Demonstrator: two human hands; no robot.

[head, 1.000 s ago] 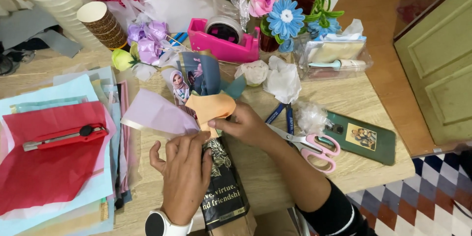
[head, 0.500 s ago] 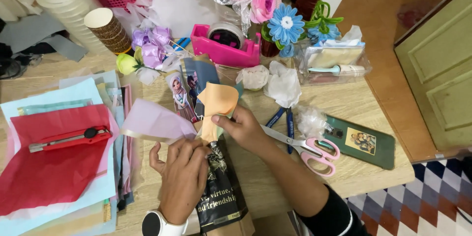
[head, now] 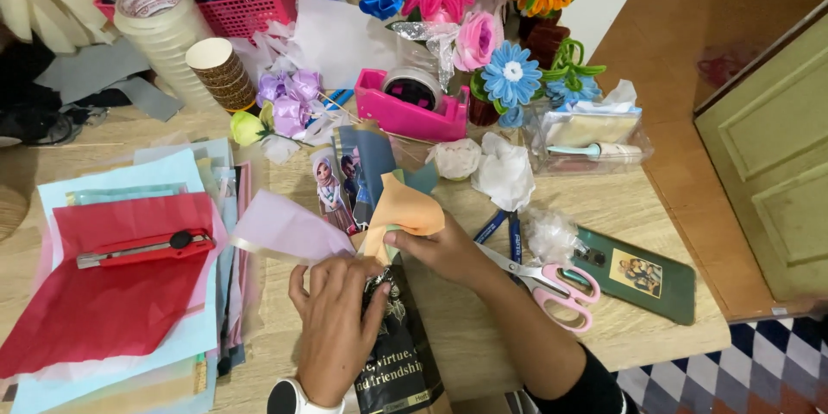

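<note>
Paper wrapping is at the gathering step. The left hand presses the lilac sheet and the dark printed wrap at mid-bench, its grip closed on them. The right hand pinches the orange sheet. Next, I judge, the sheets need tucking together evenly; pink scissors lie just right.

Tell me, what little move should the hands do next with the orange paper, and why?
Probably the left hand should press the lilac paper in beside the orange paper, which the right hand pinches at its base. The two sheets fan out from one spot above the dark wrapper, so they seem to want gathering together there.
</note>
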